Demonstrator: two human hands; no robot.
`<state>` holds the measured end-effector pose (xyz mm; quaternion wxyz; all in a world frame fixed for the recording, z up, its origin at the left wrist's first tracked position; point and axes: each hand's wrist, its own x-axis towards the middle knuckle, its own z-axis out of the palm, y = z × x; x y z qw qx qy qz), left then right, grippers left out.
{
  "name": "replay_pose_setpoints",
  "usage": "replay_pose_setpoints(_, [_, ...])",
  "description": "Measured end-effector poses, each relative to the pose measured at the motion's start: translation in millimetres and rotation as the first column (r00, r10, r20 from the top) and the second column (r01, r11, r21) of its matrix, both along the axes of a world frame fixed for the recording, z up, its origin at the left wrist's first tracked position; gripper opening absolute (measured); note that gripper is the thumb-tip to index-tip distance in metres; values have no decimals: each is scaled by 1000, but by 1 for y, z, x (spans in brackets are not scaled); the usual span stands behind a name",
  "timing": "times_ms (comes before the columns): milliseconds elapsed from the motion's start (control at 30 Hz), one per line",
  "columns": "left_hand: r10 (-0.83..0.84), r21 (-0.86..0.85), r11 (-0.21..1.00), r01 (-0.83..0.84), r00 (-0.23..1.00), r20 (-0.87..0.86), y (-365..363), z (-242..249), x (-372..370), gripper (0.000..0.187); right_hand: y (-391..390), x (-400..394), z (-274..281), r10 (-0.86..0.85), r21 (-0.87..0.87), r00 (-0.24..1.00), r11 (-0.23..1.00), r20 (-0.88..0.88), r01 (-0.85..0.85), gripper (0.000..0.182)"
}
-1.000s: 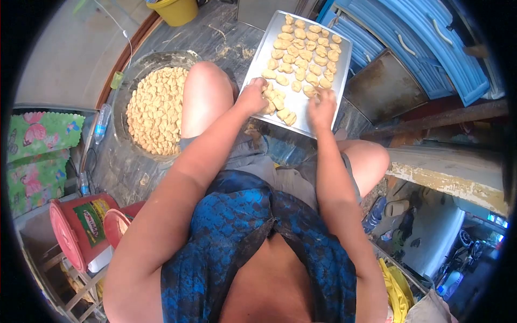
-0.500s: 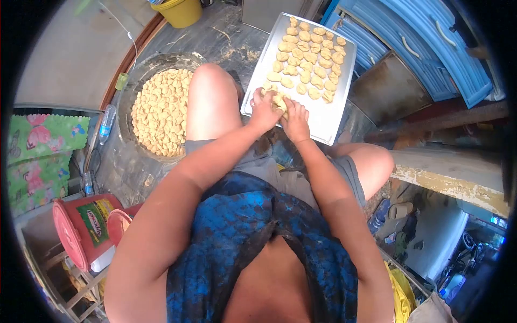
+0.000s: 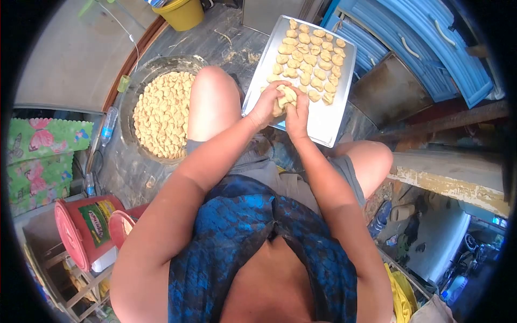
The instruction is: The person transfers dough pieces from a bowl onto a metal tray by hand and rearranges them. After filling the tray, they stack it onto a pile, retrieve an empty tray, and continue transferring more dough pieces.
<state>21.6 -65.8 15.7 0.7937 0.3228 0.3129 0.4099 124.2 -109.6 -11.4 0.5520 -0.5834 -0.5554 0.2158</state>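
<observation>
Pale yellow dough (image 3: 286,97) is held between both hands over the near left part of a silver tray (image 3: 324,123). My left hand (image 3: 265,105) has its fingers wrapped round the dough from the left. From the right, my right hand (image 3: 298,116) grips the same dough with thumb and fingers. Beyond the hands, rows of small dough pieces (image 3: 306,68) lie on the tray. A round basin (image 3: 127,116) full of similar small pieces (image 3: 161,116) stands left of my knee.
A yellow bucket (image 3: 186,15) is at the top, with blue drawers (image 3: 425,43) at the upper right. Red buckets (image 3: 81,229) stand at the lower left. A plastic bottle (image 3: 109,126) lies beside the basin. A wooden beam (image 3: 447,183) runs along the right.
Both hands have closed in round the dough and risen slightly from the tray surface. More of the dough shows between them now.
</observation>
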Motion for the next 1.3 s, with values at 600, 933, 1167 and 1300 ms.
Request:
replay_pose_setpoints(600, [62, -300, 953, 31, 953, 296, 22, -6, 2, 42, 27, -22, 28, -50, 89, 991, 995, 127, 38, 34])
replay_pose_setpoints(933, [69, -402, 902, 158, 866, 496, 20, 23, -1, 48, 30, -29, 46, -140, 160, 867, 985, 479, 70, 44])
replay_pose_setpoints(1167, [87, -207, 978, -13, 932, 352, 30, 15, -5, 49, 43, -12, 50, 198, 77, 979, 976, 49, -201, 44])
replay_pose_setpoints(1300, [133, -274, 962, -18, 903, 408, 40, 7, -12, 45, 53, 1, 48, 194, 144, 964, 975, -183, -169, 35])
